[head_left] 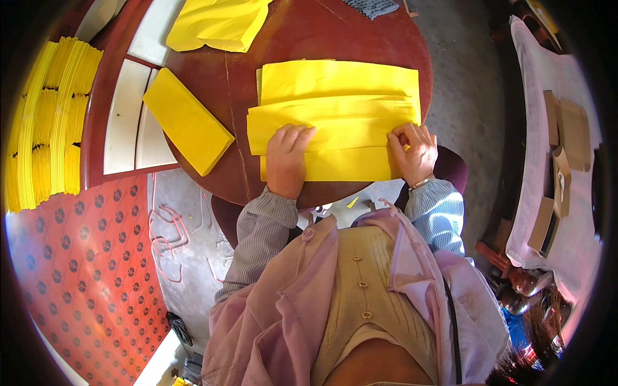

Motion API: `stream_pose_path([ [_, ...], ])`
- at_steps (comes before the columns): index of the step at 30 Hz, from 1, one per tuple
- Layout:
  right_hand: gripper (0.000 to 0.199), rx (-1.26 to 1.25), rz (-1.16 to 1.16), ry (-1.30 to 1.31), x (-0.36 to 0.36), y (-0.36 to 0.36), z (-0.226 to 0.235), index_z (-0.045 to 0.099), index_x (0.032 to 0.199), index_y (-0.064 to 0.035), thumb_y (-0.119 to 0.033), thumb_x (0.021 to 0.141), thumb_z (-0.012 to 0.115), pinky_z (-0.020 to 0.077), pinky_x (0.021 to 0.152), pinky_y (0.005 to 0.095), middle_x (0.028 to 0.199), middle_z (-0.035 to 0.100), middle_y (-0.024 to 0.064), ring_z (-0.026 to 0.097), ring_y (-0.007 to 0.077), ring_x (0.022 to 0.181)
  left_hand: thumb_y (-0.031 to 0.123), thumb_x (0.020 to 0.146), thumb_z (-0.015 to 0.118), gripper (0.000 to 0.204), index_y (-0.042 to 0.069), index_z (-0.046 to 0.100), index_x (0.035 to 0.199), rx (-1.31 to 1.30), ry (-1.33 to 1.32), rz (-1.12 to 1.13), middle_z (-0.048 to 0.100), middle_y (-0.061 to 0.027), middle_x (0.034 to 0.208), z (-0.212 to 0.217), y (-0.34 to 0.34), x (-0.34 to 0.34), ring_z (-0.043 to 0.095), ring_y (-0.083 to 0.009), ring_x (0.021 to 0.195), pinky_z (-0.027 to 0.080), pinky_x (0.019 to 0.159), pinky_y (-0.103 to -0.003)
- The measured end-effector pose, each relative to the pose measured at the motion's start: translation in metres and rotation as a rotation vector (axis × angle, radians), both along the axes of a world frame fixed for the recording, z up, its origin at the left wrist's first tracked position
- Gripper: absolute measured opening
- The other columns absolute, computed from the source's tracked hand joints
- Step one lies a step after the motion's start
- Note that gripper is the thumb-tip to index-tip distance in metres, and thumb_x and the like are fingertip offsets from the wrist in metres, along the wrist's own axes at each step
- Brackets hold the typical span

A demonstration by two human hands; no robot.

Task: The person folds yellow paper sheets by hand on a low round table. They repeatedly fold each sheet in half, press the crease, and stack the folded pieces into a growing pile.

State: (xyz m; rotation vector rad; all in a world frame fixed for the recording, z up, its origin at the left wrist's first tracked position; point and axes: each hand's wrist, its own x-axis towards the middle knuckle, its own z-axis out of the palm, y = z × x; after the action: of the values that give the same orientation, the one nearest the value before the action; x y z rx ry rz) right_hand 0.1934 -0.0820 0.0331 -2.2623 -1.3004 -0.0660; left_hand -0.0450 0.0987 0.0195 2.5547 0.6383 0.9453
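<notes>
A layered stack of yellow paper sheets (341,77) lies on a dark red round table (257,174) in front of me. Across its middle runs a folded strip of yellow paper (341,112) with several creased layers. My left hand (288,157) is closed at the strip's left end, fingers bent over the near edge. At the opposite end, my right hand (415,151) pinches the strip's near right corner between thumb and curled fingers. The undersides of both hands' grips are partly hidden.
On the table, a folded yellow paper bundle (188,121) lies left and a crumpled yellow sheet (219,24) farther back, with a grey textured cloth (370,6). Tall yellow paper stacks (48,122) stand far left. Cardboard boxes (571,135) sit on a cloth-covered table at right.
</notes>
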Motion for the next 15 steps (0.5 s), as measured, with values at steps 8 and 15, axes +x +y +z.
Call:
stream_pose_path([
  [8, 0.032, 0.12, 0.422, 0.006, -0.045, 0.052, 0.009, 0.077, 0.111, -0.0142, -0.011, 0.08, 0.075, 0.0494, 0.09, 0.0441, 0.117, 0.072, 0.0046, 0.065, 0.0278, 0.108, 0.001, 0.084, 0.061, 0.032, 0.004, 0.071, 0.114, -0.06, 0.101, -0.145, 0.071, -0.0123, 0.111, -0.002, 0.005, 0.008, 0.065, -0.0362, 0.112, 0.052, 0.095, -0.047],
  [15, 0.024, 0.107, 0.332, 0.034, -0.037, 0.026, 0.004, 0.079, 0.104, -0.0129, -0.021, 0.082, 0.08, 0.049, 0.093, 0.0445, 0.111, 0.073, 0.0054, 0.065, 0.0284, 0.108, -0.002, 0.079, 0.063, 0.021, 0.004, 0.069, 0.098, -0.136, 0.081, 0.013, 0.066, -0.0148, 0.103, -0.001, 0.001, -0.035, 0.064, -0.0371, 0.105, 0.051, 0.091, -0.048],
])
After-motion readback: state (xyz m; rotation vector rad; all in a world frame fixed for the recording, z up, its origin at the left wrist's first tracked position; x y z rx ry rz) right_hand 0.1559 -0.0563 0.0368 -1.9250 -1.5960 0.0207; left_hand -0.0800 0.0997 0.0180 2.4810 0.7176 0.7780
